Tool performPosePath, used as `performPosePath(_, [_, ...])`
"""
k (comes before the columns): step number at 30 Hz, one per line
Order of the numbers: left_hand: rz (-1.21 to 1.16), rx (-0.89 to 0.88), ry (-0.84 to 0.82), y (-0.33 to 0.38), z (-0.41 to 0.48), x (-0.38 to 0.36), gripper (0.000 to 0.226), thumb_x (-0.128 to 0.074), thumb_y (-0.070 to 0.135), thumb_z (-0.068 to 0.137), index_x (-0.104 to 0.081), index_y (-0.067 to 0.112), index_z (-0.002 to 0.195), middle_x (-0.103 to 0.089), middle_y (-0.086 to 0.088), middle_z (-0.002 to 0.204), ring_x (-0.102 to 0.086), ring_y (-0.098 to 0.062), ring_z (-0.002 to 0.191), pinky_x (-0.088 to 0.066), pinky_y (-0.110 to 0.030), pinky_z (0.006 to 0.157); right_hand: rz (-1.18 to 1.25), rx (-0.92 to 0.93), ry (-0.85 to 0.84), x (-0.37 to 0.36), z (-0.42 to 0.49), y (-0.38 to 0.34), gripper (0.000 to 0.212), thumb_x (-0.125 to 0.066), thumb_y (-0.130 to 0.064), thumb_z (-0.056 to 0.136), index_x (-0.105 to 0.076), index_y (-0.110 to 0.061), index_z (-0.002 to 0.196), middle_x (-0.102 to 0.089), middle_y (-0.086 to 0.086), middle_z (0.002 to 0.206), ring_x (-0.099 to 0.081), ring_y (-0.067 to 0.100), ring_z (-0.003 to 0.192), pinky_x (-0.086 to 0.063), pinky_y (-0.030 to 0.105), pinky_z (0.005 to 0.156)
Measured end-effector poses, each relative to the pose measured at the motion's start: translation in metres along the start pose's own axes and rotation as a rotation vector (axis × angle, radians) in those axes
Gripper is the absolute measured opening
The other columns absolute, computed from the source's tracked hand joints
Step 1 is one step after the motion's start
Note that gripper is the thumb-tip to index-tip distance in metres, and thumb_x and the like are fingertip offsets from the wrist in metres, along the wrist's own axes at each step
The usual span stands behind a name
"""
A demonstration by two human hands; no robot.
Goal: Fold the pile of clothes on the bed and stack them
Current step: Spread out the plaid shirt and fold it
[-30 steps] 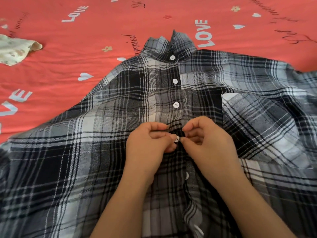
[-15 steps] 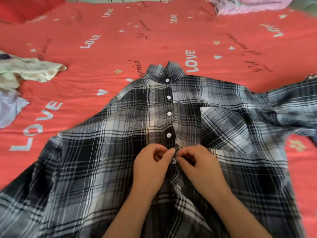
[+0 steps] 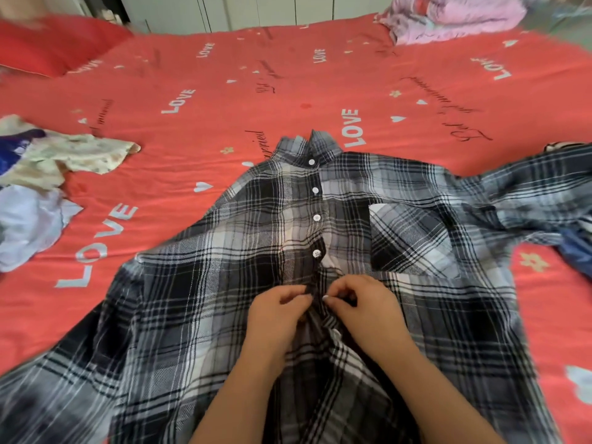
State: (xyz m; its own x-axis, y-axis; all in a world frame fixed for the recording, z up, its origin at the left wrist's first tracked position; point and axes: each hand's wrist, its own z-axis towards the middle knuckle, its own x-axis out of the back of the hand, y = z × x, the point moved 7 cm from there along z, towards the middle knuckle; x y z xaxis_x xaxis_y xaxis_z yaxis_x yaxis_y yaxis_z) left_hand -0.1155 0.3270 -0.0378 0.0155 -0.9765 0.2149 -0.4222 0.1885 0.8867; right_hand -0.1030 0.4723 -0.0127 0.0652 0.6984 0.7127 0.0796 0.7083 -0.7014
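Plaid shirt [image 3: 198, 315] at the near edge of the bed [image 3: 224, 123] is pinched at its front by left hand [image 3: 275, 318] and right hand [image 3: 368, 309].

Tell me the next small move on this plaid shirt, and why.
Probably finish fastening the next button down. The left hand and the right hand both pinch the front edges of the plaid shirt just below the lowest fastened button. The front below the hands looks open, so the buttoning seems unfinished before any fold.
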Motion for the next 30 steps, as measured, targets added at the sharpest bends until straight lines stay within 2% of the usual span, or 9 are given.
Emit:
performPosePath(3, [-0.046, 0.03, -0.014, -0.004, 0.003, -0.002, 0.013, -0.068, 0.005, 0.08, -0.071, 0.016, 0.087, -0.069, -0.003, 0.075, -0.062, -0.014, 0.069, -0.05, -0.029, 0.07, 0.051, -0.037, -0.022, 0.003, -0.002, 0.001, 0.031, -0.069, -0.026, 0.08, -0.048, -0.039, 0.062, -0.056, -0.018, 0.066, -0.05, -0.005, 0.065, -0.036, 0.006, 0.061])
performPosePath(7, [0.045, -0.07, 0.034, 0.007, -0.004, 0.0, 0.016, -0.07, 0.009, 0.079, -0.07, 0.026, 0.08, -0.072, -0.001, 0.081, -0.067, -0.016, 0.079, -0.054, -0.033, 0.082, 0.068, -0.085, -0.046, 0.006, -0.002, -0.001, 0.024, -0.069, -0.03, 0.08, -0.053, -0.037, 0.064, -0.057, -0.016, 0.062, -0.051, -0.005, 0.061, -0.038, 0.008, 0.057])
performPosePath(9, [0.121, -0.141, 0.055, 0.014, -0.009, 0.001, 0.014, -0.07, 0.011, 0.08, -0.072, 0.023, 0.086, -0.072, 0.003, 0.084, -0.067, -0.012, 0.083, -0.053, -0.032, 0.086, 0.103, -0.11, -0.06, 0.006, -0.003, 0.001, 0.02, -0.07, -0.03, 0.079, -0.056, -0.035, 0.065, -0.058, -0.014, 0.063, -0.053, -0.003, 0.062, -0.038, 0.009, 0.057])
performPosePath(11, [0.198, -0.211, 0.069, 0.021, -0.014, 0.001, 0.016, -0.069, 0.013, 0.081, -0.072, 0.017, 0.097, -0.068, 0.008, 0.084, -0.063, -0.002, 0.081, -0.05, -0.023, 0.086, 0.143, -0.141, -0.085, 0.006, -0.003, 0.003, 0.018, -0.071, -0.03, 0.078, -0.059, -0.034, 0.066, -0.062, -0.012, 0.064, -0.056, -0.001, 0.063, -0.039, 0.01, 0.058])
performPosePath(15, [0.324, -0.334, 0.053, 0.03, -0.019, -0.003, 0.026, -0.066, 0.016, 0.083, -0.069, 0.017, 0.108, -0.068, 0.012, 0.087, -0.056, 0.008, 0.078, -0.038, 0.0, 0.074, 0.274, -0.232, -0.114, 0.005, -0.002, 0.009, 0.012, -0.074, -0.026, 0.074, -0.065, -0.028, 0.066, -0.068, -0.006, 0.068, -0.064, 0.01, 0.071, -0.053, 0.03, 0.073])
performPosePath(19, [0.438, -0.42, -0.015, 0.035, -0.021, -0.008, 0.028, -0.059, 0.019, 0.089, -0.059, 0.017, 0.117, -0.07, 0.005, 0.103, -0.052, 0.005, 0.089, -0.031, -0.003, 0.07, 0.335, -0.269, -0.112, 0.004, -0.003, 0.012, 0.008, -0.075, -0.024, 0.073, -0.068, -0.024, 0.069, -0.068, -0.005, 0.068, -0.065, 0.012, 0.072, -0.054, 0.037, 0.079])
performPosePath(23, [0.263, -0.311, -0.02, 0.025, -0.019, -0.005, 0.031, -0.058, 0.011, 0.089, -0.048, 0.02, 0.117, -0.07, 0.009, 0.078, -0.062, 0.003, 0.073, -0.046, -0.015, 0.075, 0.388, -0.3, -0.114, 0.002, -0.002, 0.015, 0.009, -0.077, -0.024, 0.071, -0.07, -0.025, 0.066, -0.071, -0.006, 0.07, -0.067, 0.014, 0.075, -0.054, 0.041, 0.082])
performPosePath(27, [0.055, -0.211, 0.023, 0.009, -0.017, -0.004, 0.027, -0.063, 0.002, 0.084, -0.053, 0.02, 0.102, -0.069, 0.004, 0.073, -0.065, 0.002, 0.059, -0.048, -0.008, 0.06, 0.409, -0.296, -0.122, -0.003, -0.002, 0.015, 0.012, -0.079, -0.023, 0.068, -0.07, -0.029, 0.064, -0.071, -0.006, 0.07, -0.067, 0.013, 0.075, -0.053, 0.041, 0.084])
performPosePath(30, [0.006, -0.206, 0.027, 0.005, -0.016, -0.006, 0.023, -0.064, 0.001, 0.082, -0.059, 0.021, 0.09, -0.069, 0.002, 0.071, -0.063, 0.003, 0.057, -0.047, -0.008, 0.059, 0.425, -0.31, -0.115, -0.003, -0.002, 0.018, 0.014, -0.079, -0.022, 0.069, -0.07, -0.029, 0.062, -0.07, -0.007, 0.068, -0.067, 0.012, 0.074, -0.053, 0.041, 0.085])
